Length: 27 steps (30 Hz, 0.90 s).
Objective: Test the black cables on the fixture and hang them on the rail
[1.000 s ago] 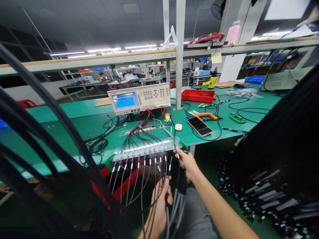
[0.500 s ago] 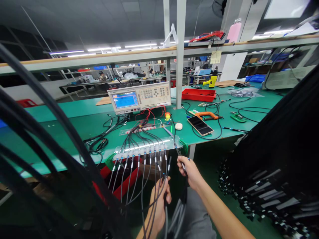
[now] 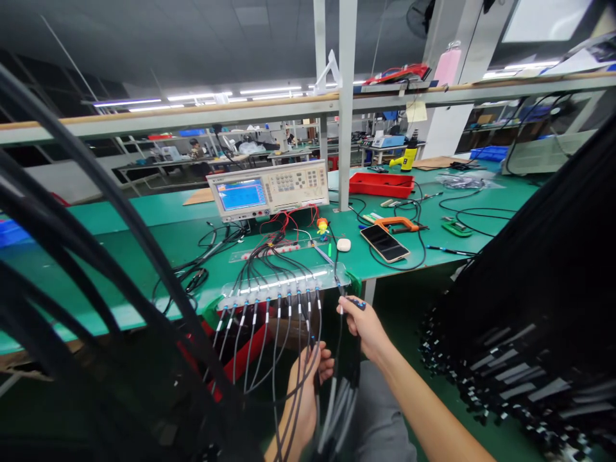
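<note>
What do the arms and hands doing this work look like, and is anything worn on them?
They are a person's: the left hand and right hand have no gloves, and the forearms show no sleeves. I see no watch or bracelet, and can make out no ring. Between the arms, grey cloth covers the lap.

Right hand pinches cable below clear strip

The right hand (image 3: 364, 326) grips a dark cable (image 3: 341, 309) just below the right end of the clear strip (image 3: 332, 276), where a row of cables (image 3: 247, 359) hangs. The left hand (image 3: 307, 367), fingers curled, is lower, among the cables. Behind, on the green tabletop (image 3: 192, 234), a bench instrument (image 3: 298, 186) shows a blue screen; a phone (image 3: 385, 243) lies to its right.
</note>
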Available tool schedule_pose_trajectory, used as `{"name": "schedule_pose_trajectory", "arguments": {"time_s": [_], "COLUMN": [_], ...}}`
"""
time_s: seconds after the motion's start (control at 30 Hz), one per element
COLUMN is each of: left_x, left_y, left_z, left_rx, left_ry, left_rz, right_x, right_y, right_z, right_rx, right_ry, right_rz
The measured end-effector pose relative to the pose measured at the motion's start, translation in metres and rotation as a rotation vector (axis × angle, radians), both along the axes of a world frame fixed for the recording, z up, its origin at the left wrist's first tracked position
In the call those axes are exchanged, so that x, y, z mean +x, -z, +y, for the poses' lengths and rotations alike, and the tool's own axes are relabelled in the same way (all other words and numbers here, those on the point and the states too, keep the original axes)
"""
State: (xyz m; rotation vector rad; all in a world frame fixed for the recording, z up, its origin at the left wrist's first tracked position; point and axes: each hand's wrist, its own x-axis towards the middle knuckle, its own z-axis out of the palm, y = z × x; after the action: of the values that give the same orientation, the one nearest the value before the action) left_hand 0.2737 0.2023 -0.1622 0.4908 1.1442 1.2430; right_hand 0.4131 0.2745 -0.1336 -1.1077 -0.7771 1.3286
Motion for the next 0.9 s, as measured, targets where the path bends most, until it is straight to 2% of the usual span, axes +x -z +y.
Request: {"name": "schedule_pose_trajectory", "arguments": {"time_s": [0.2,0.5,0.73,0.9], "left_x": [-0.004,0.000,0.001,0.002], "left_y": [-0.002,0.001,-0.009,-0.011], "left_z": [0.000,-0.001,-0.001,-0.002], "left_rx": [0.013,0.010,0.000,-0.013], "left_ry": [-0.014,0.009,-0.011,-0.010], "left_rz": [-0.015,-0.027,-0.037,-0.045], "right_x": [0.001,-0.004,-0.006,-0.010], "right_y": [-0.004,-0.007,-0.002,-0.003], "right_z": [0.013,0.012,0.016,0.022], "right_rx": [-0.097,-0.097,-0.080,-0.113], "right_ry": [0.083,0.128,0.146,0.228], "right_rz": [-0.038,-0.049,-0.040,-0.031]}}
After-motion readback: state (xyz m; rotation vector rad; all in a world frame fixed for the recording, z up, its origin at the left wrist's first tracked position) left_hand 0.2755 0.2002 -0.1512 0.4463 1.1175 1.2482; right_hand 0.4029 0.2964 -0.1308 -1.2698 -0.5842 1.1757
